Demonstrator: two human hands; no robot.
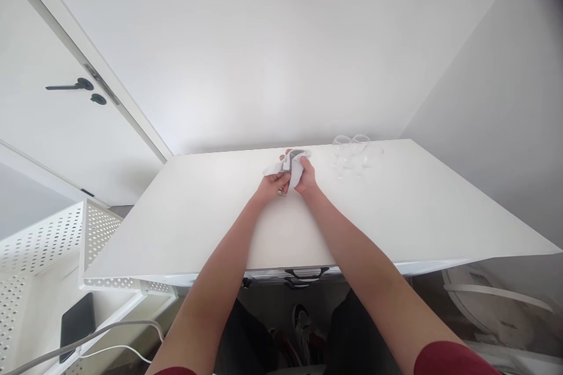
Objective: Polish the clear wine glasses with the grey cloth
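Both hands meet over the middle of the white tabletop (211, 211). My left hand (273, 181) is closed at the lower part of a wine glass, whose foot (282, 192) shows beneath the fingers. A pale grey-white cloth (295, 170) is wrapped about the glass and covers much of its bowl. Around the cloth and the glass's side, my right hand (307, 176) is closed. To the right of it, several clear wine glasses (347, 155) stand close together near the back edge; their outlines are faint.
A white wall rises behind the table. Black drawer handles (307, 273) stick out below the front edge. At left are a door with a dark handle (70, 86) and a perforated white rack (83, 234) with a black tablet-like object (77, 325). Cables (123, 325) cross the lower left.
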